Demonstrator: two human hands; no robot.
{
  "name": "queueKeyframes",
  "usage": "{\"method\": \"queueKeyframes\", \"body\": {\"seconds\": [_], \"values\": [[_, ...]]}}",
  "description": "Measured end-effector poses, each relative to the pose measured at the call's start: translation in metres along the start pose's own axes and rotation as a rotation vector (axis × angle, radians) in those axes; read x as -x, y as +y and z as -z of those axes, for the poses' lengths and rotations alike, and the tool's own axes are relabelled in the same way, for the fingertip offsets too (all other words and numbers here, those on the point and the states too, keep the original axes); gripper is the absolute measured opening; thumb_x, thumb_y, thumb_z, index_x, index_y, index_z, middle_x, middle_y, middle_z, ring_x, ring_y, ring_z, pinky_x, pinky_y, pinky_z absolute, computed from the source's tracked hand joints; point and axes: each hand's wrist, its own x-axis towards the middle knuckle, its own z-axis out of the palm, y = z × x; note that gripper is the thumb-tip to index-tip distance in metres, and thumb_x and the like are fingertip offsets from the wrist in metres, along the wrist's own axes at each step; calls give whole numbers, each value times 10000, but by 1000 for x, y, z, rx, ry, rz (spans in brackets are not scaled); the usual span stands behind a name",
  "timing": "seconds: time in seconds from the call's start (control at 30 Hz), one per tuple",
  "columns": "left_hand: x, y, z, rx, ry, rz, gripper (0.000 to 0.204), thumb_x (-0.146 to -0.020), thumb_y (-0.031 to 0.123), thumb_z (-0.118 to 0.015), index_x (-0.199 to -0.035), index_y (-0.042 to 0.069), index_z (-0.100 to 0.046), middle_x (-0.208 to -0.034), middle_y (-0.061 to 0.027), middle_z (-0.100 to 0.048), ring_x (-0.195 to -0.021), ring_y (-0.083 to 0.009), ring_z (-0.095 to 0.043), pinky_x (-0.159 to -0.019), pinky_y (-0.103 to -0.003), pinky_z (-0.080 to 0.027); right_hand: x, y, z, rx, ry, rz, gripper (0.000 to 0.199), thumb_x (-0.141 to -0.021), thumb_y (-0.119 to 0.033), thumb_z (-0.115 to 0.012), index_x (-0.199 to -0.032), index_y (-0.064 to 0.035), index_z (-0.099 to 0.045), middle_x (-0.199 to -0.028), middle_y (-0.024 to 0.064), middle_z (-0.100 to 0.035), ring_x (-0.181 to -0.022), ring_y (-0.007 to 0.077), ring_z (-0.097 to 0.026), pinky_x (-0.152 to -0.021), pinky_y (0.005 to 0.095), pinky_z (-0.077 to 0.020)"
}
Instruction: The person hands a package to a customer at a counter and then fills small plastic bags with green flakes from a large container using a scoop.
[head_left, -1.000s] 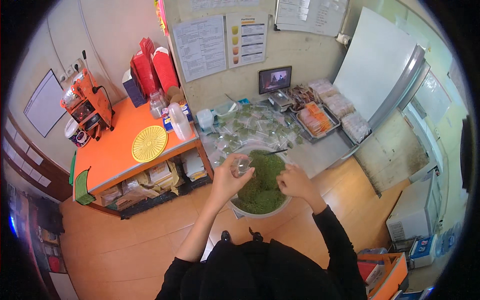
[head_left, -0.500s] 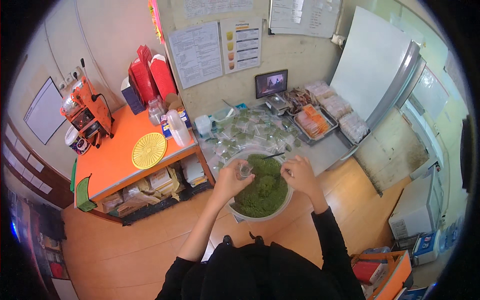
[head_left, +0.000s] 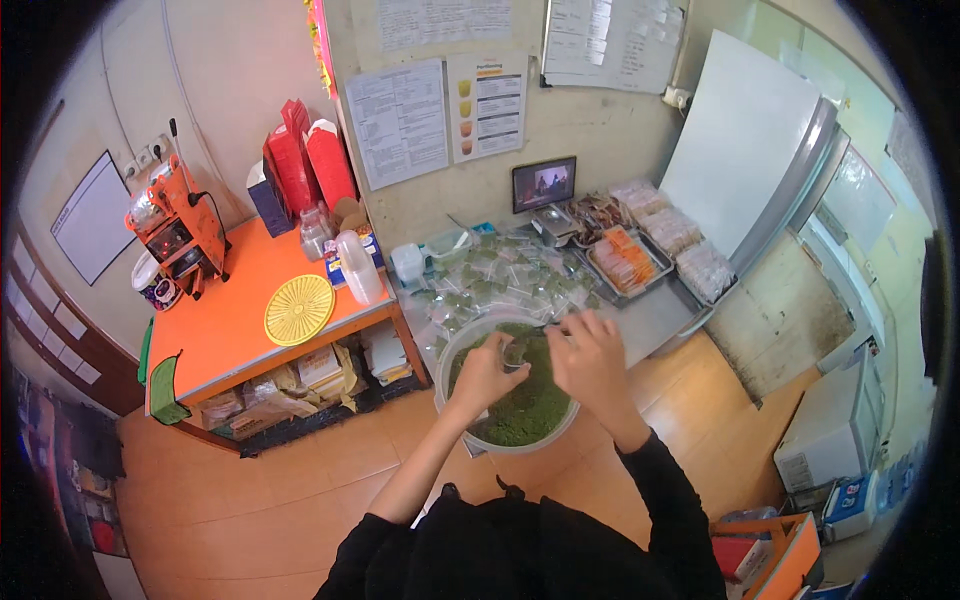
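Observation:
Both hands are over a round, pale plastic tub (head_left: pixel 441 395) filled with a green, finely chopped or ground mass (head_left: pixel 525 405). My left hand (head_left: pixel 485 380) is closed around a small clear plastic cup (head_left: pixel 515 352), thumb and fingers on its sides. Close beside it on the right, my right hand (head_left: pixel 590 365) has its fingers curled together; what they hold, if anything, is hidden. A dark, thin piece shows by those fingertips, perhaps a handle. Behind the tub, many small clear packets with green contents (head_left: pixel 500 275) spread over the metal counter.
At the counter's back right are a tray with orange packs (head_left: pixel 622 262), more clear packs (head_left: pixel 705 270) and a small screen (head_left: pixel 543 185). To the left, an orange table (head_left: pixel 215 330) carries a yellow round lid (head_left: pixel 300 310), stacked cups (head_left: pixel 358 268) and an orange machine (head_left: pixel 175 235).
My right hand has moved left and inward, close to the cup. My left hand and the cup have shifted slightly right and down. The black handle that lay across the tub's far rim is now mostly covered.

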Motion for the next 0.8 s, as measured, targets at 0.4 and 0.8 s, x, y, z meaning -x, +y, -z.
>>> {"method": "queueKeyframes", "body": {"seconds": [0.4, 0.8], "values": [[-7, -22, 6, 45, 87, 32, 438, -710, 310, -788, -966, 29, -572, -546, -78, -571, -490, -196, -557, -501, -331, -429, 59, -13, -58, -158, -354, -160, 320, -683, -138, -719, -984, -47, -664, -864, 101, -599, -980, 266, -542, -786, 391, -401], [5, 6, 15, 492, 77, 105, 134, -831, 115, -729, -918, 44, -655, -548, 95, -446, -510, 11, -355, -471, -196, -237, 18, -23, -50, -821, 180, -489, 127, -790, -70, -690, -909, -53, -647, -818, 83, -631, -734, 239, -626, -678, 342, -461]]}}
